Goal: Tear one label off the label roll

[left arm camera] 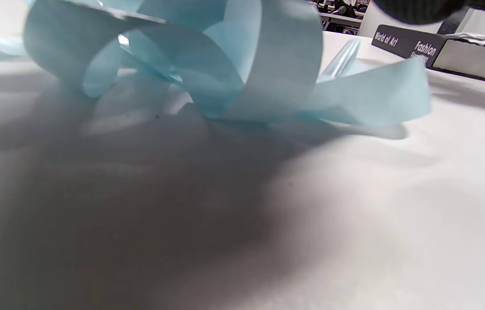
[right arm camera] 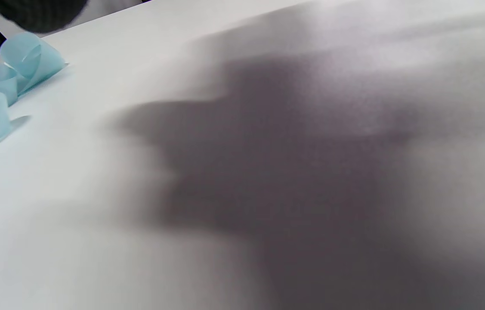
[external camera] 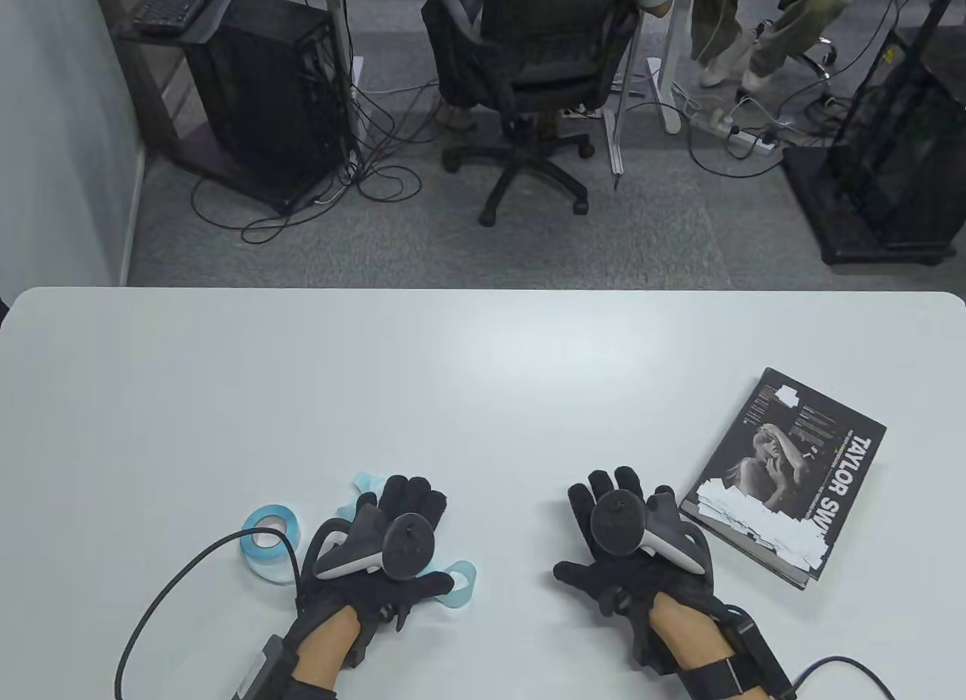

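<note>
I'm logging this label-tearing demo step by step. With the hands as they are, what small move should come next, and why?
Probably the left hand should lower and pinch the loose curled light-blue backing strip beneath it. That strip trails from the light-blue label roll on the white table, and the right hand is spread flat over bare table, holding nothing.

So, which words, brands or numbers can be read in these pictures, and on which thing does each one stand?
"TAYLOR SW": cover of the book, table view; the rest is hidden by white paper slips.
"World of Art": the book's spine, left wrist view.
"Fashion": same spine; a smaller line beneath is too blurred to read.
Small print on the cover: too small to read.
Label roll and loose blue strip: no text visible.
</note>
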`<action>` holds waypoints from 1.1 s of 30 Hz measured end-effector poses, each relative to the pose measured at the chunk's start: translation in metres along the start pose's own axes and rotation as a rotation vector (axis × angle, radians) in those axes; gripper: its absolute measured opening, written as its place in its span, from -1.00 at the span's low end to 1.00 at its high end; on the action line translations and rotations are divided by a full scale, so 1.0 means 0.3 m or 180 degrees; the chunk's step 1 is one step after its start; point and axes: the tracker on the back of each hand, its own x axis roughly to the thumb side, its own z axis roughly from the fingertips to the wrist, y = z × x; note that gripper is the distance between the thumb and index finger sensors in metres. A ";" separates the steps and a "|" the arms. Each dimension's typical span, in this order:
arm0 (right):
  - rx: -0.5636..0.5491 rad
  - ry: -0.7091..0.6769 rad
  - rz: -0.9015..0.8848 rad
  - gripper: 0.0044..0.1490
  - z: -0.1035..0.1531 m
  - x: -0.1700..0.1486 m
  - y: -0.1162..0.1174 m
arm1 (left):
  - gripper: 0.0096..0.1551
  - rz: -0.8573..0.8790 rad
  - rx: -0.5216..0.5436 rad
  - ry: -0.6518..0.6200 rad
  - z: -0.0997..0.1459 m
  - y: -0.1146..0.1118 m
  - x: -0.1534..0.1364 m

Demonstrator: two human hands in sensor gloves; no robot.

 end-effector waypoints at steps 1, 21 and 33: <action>-0.0010 0.0003 -0.0002 0.19 0.003 -0.001 -0.003 | 0.25 0.0002 0.0019 -0.0005 0.000 0.002 0.001; -0.0577 0.0773 -0.0924 0.18 0.048 -0.323 -0.125 | 0.24 0.0015 0.0071 -0.0054 0.010 0.000 0.011; -0.0846 0.1576 -0.1276 0.17 0.086 -0.527 -0.115 | 0.25 0.0005 0.0088 -0.0126 0.017 -0.002 0.029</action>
